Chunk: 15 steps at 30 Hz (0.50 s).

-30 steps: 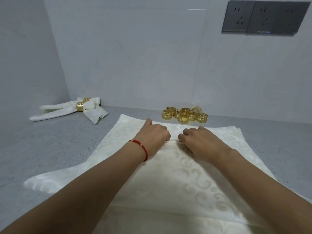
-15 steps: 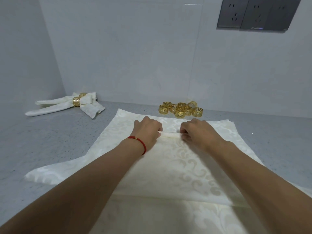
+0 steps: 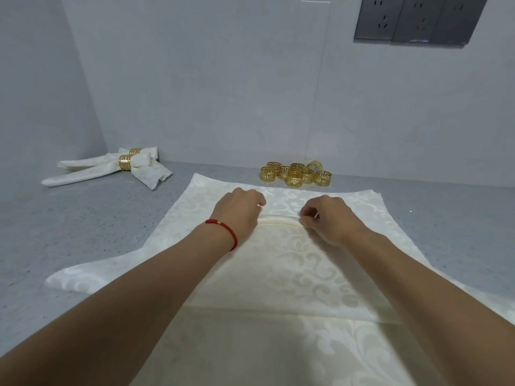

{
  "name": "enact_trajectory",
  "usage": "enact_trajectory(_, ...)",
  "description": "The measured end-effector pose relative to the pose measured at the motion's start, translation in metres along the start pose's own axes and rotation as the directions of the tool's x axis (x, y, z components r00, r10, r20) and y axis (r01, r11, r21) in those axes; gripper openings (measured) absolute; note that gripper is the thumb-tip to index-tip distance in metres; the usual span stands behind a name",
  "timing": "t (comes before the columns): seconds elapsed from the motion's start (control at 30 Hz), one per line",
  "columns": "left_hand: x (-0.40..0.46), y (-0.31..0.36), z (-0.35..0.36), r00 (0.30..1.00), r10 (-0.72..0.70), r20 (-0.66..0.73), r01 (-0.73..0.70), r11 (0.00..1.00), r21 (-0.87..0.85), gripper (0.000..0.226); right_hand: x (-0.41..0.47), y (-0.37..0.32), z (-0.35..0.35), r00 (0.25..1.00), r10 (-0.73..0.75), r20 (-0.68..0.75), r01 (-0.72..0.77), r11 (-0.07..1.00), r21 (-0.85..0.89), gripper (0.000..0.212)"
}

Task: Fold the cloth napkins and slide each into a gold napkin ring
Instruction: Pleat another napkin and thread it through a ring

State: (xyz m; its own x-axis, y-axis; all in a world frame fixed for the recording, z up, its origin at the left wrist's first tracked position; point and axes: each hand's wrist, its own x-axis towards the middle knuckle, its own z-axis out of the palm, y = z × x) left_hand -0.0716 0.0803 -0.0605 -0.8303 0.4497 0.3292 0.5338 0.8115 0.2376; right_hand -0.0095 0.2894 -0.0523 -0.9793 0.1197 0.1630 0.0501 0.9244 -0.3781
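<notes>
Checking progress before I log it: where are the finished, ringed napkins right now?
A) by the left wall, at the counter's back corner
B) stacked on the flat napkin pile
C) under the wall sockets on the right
A: the ringed napkins lie in the back left corner, apart from the loose gold rings and the flat napkin that both hands grip.

Your cream damask cloth napkin [image 3: 312, 263]: pale scroll pattern woven tone on tone. Stack of cream patterned napkins [image 3: 195, 196] beneath it: same scrolls. Your cluster of gold metal napkin rings [image 3: 296, 174]: shiny, cut-out Greek-key pattern. Two finished cream folded napkins [image 3: 111, 168]: each banded by gold ring. Your speckled grey stone worktop [image 3: 83, 224]: fine light flecks. Thin red cord bracelet [image 3: 227, 232] on your left wrist: small gold bead. Dark grey wall sockets [image 3: 418, 20] on pale grey wall [image 3: 223, 79].
</notes>
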Motion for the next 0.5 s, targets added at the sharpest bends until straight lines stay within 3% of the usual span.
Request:
enact_trajectory(0.13, 0.001, 0.004, -0.003, 0.994, -0.016, 0.111, 0.014, 1.000, 0.015, 0.037, -0.004, 0.002, 0.005, 0.994, -0.103, -0.027, 0.096, 0.979, -0.180, 0.011)
enact_trajectory(0.3, -0.008, 0.004, -0.011, 0.995, 0.092, 0.035, -0.096, 0.983, 0.157, 0.014, -0.017, 0.002, -0.004, 0.939, -0.343, -0.026, 0.293, 0.837, -0.462, 0.021)
enact_trajectory(0.43, -0.021, -0.001, -0.010, 0.977, 0.213, 0.007, -0.210, 0.957, 0.200, 0.031, -0.028, 0.005, -0.005, 0.897, -0.441, 0.010, 0.372, 0.743, -0.556, 0.021)
enact_trajectory(0.5, -0.023, 0.002, -0.016, 0.978, 0.190, 0.083, -0.203, 0.960, 0.191, 0.037, -0.033, 0.004, -0.007, 0.913, -0.407, 0.025, 0.369, 0.798, -0.477, 0.018)
